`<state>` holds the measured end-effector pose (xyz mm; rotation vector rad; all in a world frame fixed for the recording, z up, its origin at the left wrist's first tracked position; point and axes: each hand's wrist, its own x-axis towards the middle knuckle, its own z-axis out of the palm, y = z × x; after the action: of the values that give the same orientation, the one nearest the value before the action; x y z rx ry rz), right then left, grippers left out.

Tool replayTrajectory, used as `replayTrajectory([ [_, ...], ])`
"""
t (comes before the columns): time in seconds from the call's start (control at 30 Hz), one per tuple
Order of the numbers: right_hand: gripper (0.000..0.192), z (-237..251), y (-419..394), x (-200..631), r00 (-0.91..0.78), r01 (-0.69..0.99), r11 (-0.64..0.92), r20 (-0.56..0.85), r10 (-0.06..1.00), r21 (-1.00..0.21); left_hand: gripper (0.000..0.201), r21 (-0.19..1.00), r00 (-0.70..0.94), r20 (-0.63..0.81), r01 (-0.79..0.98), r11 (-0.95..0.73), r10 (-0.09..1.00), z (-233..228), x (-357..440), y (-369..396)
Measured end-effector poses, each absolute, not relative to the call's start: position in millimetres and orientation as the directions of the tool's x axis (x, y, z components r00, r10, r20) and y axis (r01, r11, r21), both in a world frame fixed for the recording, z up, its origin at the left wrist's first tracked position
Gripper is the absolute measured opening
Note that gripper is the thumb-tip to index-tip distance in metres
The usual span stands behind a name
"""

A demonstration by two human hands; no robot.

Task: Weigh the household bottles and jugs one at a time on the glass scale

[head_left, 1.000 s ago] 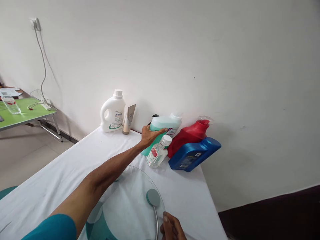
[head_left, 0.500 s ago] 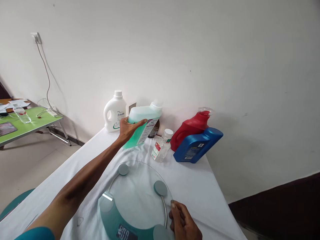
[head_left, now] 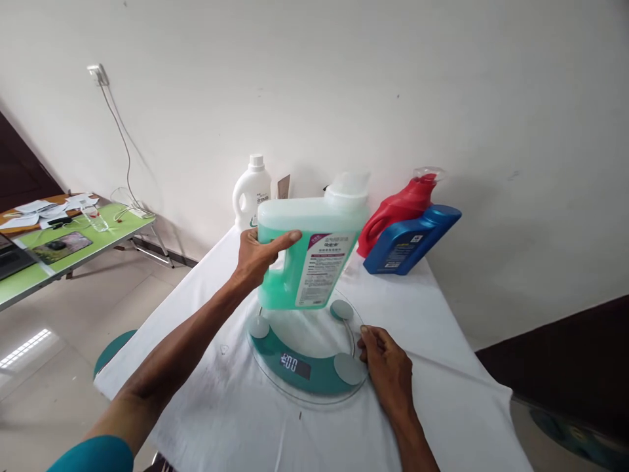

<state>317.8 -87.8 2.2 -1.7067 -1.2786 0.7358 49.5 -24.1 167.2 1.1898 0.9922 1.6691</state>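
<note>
**Green detergent jug held over a glass scale: points of risk**

The table (head_left: pixel 442 393), draped in a white cloth, carries a round glass bathroom scale (head_left: pixel 307 357) near the centre. The green detergent jug (head_left: pixel 309 252) hangs just above the scale's far half, upright, apart from the glass. The left hand (head_left: pixel 258 255) grips its handle side, fingers wrapped closed, thumb along the top. A one-sided hold on a full jug could let it swing or drop onto the glass. The right hand (head_left: pixel 386 364) rests at the scale's right rim, fingers curled on the edge; a nudge there could shift the scale. Farther right lean a red bottle (head_left: pixel 398 206) and a blue bottle (head_left: pixel 410 239); farther left stands a white jug (head_left: pixel 250 193).
</note>
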Motion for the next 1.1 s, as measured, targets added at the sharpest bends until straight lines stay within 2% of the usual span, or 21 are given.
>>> replayTrajectory([
  [0.2,0.057,6,-91,315,0.281,0.435,-0.085,0.046,0.959,-0.896,0.073,0.931,-0.142,0.274,-0.208,-0.299,0.951,152,66,-51],
  [0.5,0.056,5,-92,315,0.262,0.414,-0.051,0.065,0.963,-0.909,0.069,0.946,-0.11,0.24,-0.194,-0.258,0.964,137,65,-47],
  [0.67,0.052,5,-90,316,0.271,0.434,-0.062,0.065,0.96,-0.899,0.068,0.946,-0.048,0.27,-0.172,-0.274,0.962,128,57,-41],
  [0.83,0.047,5,-90,316,0.267,0.436,-0.063,0.062,0.962,-0.898,0.074,0.926,0.014,0.366,-0.109,-0.362,0.931,113,34,-25],
  [0.93,0.047,4,-89,315,0.281,0.427,-0.078,0.05,0.958,-0.901,0.079,0.942,-0.071,0.312,-0.11,-0.318,0.947,87,15,-7],
  [1.1,0.05,-1,-85,316,0.306,0.421,-0.098,0.039,0.951,-0.902,0.066,0.985,-0.323,0.169,0.021,-0.171,0.931,23,-11,17],
])
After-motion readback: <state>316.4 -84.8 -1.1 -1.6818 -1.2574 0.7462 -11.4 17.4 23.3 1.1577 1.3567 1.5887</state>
